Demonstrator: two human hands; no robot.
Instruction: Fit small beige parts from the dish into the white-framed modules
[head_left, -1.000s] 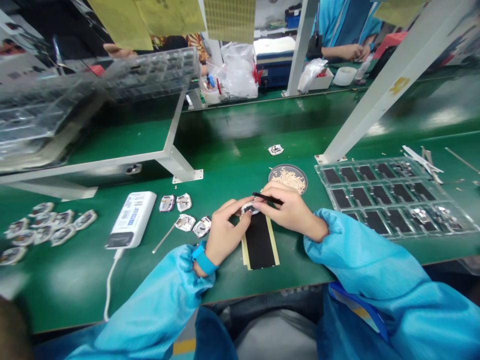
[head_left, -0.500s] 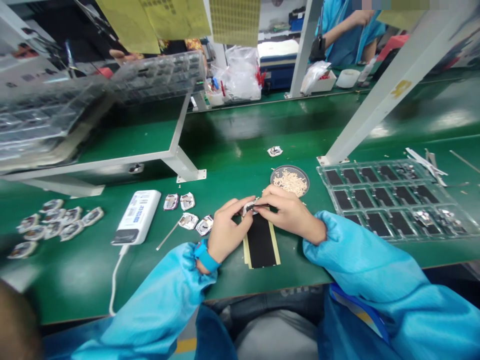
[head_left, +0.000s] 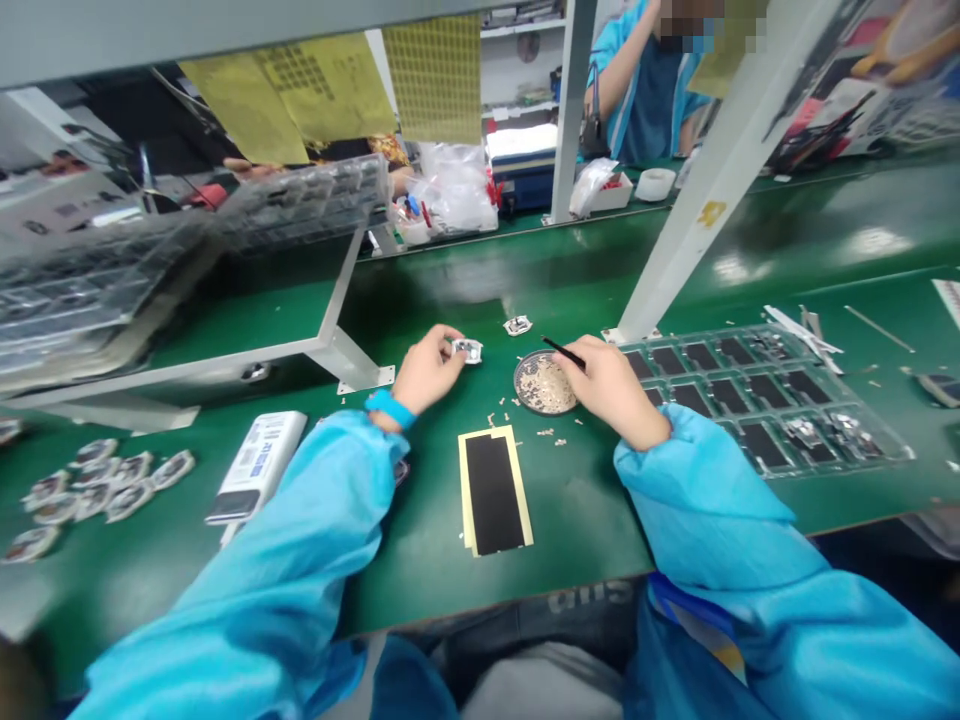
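Observation:
My left hand (head_left: 429, 372) pinches a small white-rimmed part (head_left: 468, 351) between thumb and fingers, above the green bench. In my right hand (head_left: 611, 385) is a thin black tool (head_left: 562, 351), pointing up and left over a round dish (head_left: 536, 398) of small beige pieces. A similar white part (head_left: 517, 325) lies behind the dish. Nearer to me, a black rectangle (head_left: 496, 492) sits on yellow backing, touched by neither hand. Small beige bits are scattered between it and the dish.
On the left are a white device (head_left: 262, 462) with a cable and several white-rimmed parts (head_left: 94, 480). A clear tray (head_left: 892, 455) with black pieces lies right. A shelf leg (head_left: 341, 350) and a slanted post (head_left: 694, 190) stand behind. Another person's arm (head_left: 622, 75) shows across the bench.
My hands have parted from above the black rectangle. The left moved left and away from me with a white part; the right moved beside the dish with the black tool. The view has shifted.

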